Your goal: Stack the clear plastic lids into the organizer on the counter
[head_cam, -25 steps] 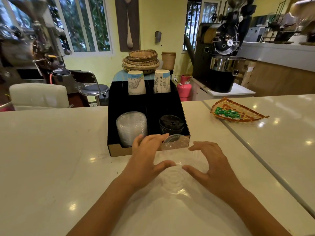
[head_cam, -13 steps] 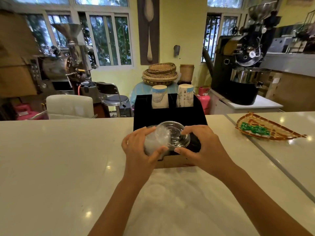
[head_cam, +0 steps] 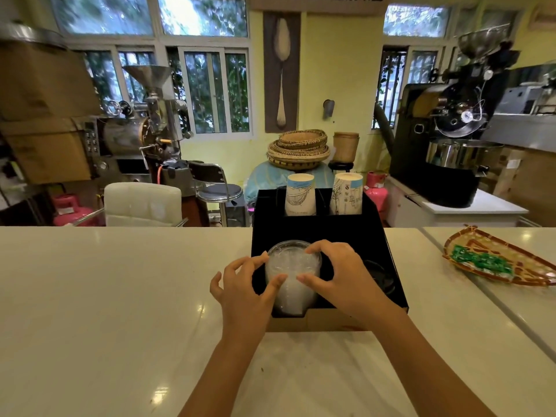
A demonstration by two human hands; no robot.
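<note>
Clear round plastic lids [head_cam: 291,270] sit stacked in the front-left compartment of the black box organizer [head_cam: 319,227] on the white bench [head_cam: 120,296]. Both hands, left [head_cam: 245,291] and right [head_cam: 338,273], cup the stack's top lid. Pressing evenly, rim aligned over the stack, should seat it flat.

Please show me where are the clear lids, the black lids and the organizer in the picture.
clear lids [head_cam: 293,266]: head view, top of the stack between the hands.
black lids [head_cam: 380,276]: head view, visible top edge, right of the right hand.
organizer [head_cam: 319,230]: head view, black inner wall below the cups.
</note>
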